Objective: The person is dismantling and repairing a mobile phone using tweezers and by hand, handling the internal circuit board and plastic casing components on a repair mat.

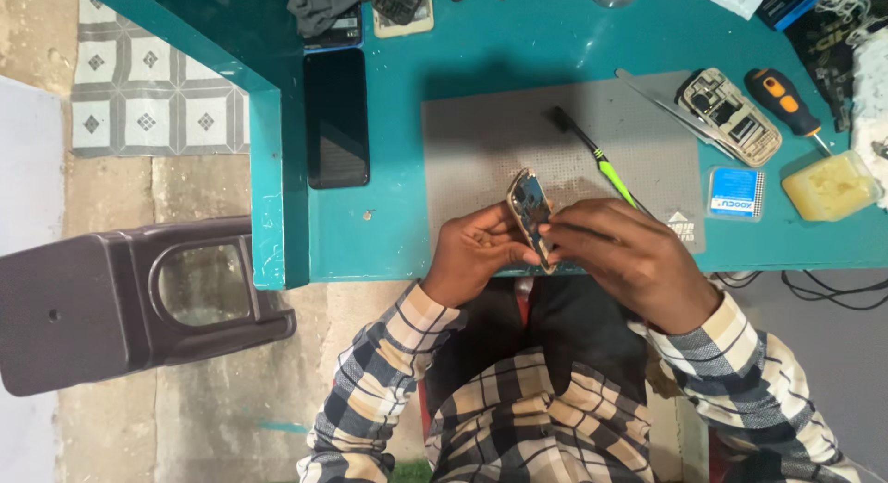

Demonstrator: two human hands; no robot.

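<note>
At the worktop's near edge, your left hand (481, 252) curls its fingers around an opened phone body (531, 215), holding it tilted over the grey mat (481, 131), while your right hand (629, 256) pinches its fingertips together against the phone's lower end. Beyond lie a green-handled brush (597, 154) on the mat, tweezers (671, 113), another stripped phone frame (729, 116), and an orange screwdriver (784, 101) toward the far right corner.

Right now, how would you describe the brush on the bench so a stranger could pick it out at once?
Start at the teal table and find the grey work mat in its middle. The brush lies slanted across the mat, just above the right hand. Unlike the orange-handled screwdriver and metal tweezers nearby, it has a bright green handle and dark bristles.
</note>
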